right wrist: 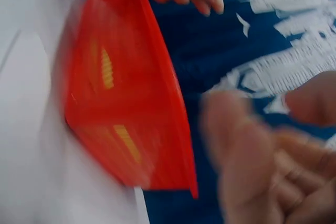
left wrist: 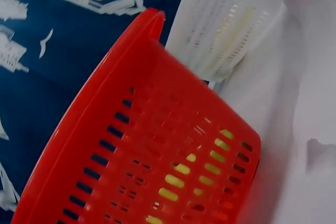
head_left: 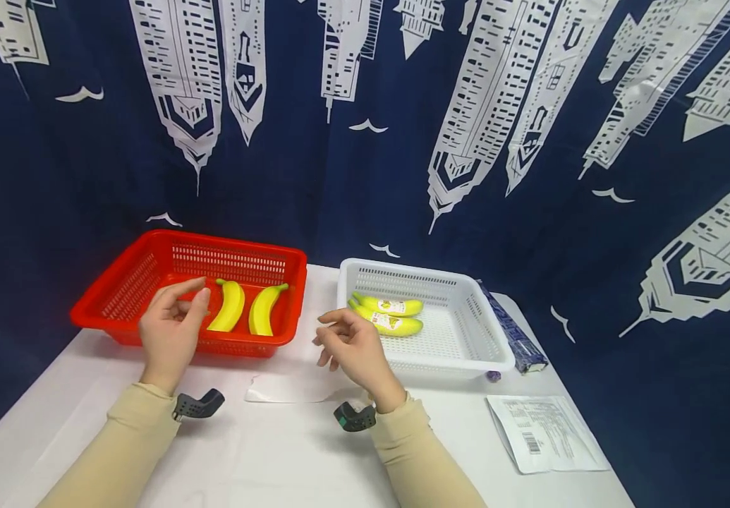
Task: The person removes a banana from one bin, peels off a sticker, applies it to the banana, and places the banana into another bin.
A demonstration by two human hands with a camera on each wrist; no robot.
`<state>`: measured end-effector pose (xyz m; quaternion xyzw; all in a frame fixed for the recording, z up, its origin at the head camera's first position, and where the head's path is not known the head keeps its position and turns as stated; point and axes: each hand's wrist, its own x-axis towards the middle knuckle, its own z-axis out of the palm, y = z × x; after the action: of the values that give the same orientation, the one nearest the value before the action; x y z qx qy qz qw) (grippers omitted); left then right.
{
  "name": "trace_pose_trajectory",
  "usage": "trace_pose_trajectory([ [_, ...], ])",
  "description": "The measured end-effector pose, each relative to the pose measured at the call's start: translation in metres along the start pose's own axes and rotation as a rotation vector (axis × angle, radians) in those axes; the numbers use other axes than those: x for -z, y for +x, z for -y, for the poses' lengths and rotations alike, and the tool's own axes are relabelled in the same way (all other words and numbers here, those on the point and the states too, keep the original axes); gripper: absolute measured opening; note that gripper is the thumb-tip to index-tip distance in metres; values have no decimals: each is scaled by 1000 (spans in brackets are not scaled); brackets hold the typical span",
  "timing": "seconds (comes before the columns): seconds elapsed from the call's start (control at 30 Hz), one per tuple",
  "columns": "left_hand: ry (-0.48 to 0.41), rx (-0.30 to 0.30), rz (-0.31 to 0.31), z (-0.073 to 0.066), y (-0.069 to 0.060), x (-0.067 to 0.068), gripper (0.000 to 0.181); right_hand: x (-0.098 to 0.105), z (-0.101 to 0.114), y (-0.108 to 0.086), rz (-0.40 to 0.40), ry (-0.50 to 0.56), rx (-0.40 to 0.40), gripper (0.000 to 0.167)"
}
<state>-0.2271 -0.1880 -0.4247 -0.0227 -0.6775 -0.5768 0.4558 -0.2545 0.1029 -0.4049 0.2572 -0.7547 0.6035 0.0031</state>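
My left hand (head_left: 171,331) hovers at the front of the red basket (head_left: 231,247), thumb and fingers bent loosely with nothing between them. Inside that basket lie two yellow bananas, one (head_left: 230,307) nearer my hand and another (head_left: 265,312) to its right. By the left front corner of the white basket (head_left: 424,270), my right hand (head_left: 361,353) hangs with loosely curled fingers, holding nothing; it is blurred in the right wrist view (right wrist: 247,166). Two labelled bananas, a rear one (head_left: 396,307) and a front one (head_left: 401,326), lie in the white basket. The left wrist view shows the red basket's slotted wall (left wrist: 142,129).
A silvery white pouch (head_left: 545,434) lies at the table's right. Beside the white basket are a dark blue long package (head_left: 517,335) and a small purple object (head_left: 494,376). A clear strip (head_left: 288,388) lies between the hands. A navy curtain (head_left: 314,176) hangs behind.
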Motion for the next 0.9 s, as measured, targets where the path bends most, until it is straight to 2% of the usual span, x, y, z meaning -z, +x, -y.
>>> trace_pose_trajectory([
  [0.1,-3,39,-12,4,4,3,26,-14,1,4,32,-44,-103,37],
  [0.2,-12,72,-11,2,5,3,26,-27,-4,7,16,-34,-182,52],
  [0.3,-6,90,-11,0,6,1,26,-38,-12,10,-19,25,-218,55],
  [0.4,22,107,-2,-2,6,0,25,-46,-20,11,-75,78,-209,50],
  [0.5,108,146,22,-3,8,-2,25,-53,-25,12,-140,135,-205,44],
  [0.63,269,216,91,-8,13,-3,27,-61,-28,12,-187,209,-242,41],
  [0.77,344,245,171,-16,28,-5,30,-66,-29,11,-182,246,-270,40],
  [0.9,331,223,205,-24,55,-10,33,-69,-28,12,-178,268,-273,40],
])
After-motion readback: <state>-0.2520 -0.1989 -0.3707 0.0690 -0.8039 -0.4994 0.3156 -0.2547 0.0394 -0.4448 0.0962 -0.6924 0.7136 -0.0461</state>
